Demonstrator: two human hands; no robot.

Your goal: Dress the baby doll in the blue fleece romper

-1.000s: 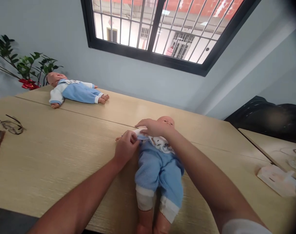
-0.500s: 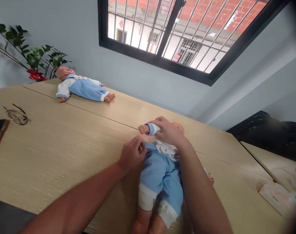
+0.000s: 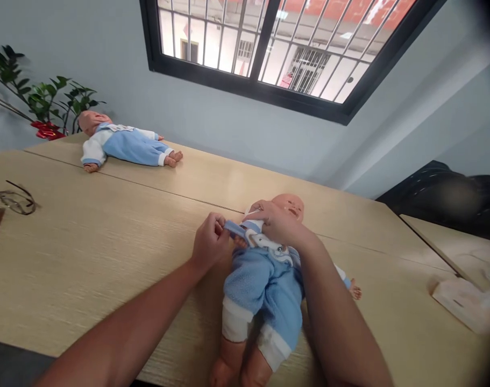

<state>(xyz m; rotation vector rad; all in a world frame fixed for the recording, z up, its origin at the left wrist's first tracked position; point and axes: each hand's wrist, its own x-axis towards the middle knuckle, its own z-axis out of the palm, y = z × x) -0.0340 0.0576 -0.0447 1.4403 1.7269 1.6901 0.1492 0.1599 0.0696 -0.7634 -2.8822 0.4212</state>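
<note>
Near doll (image 3: 264, 279) lies face-up on the table (image 3: 107, 258), head at 12 o'clock, feet toward you, so the chest is reachable. Your left hand (image 3: 209, 243) pinches the blue strap (image 3: 233, 230) at its shoulder; your right hand (image 3: 277, 223) clamps the garment there, steadying it. Second doll (image 3: 123, 146) rests at 10 o'clock, glasses (image 3: 14, 200) at 9.

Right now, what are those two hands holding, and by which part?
Both hold the near doll's clothing at its shoulder: the left hand pinches the blue strap, and the right hand grips the white sleeve beside the doll's head.
</note>
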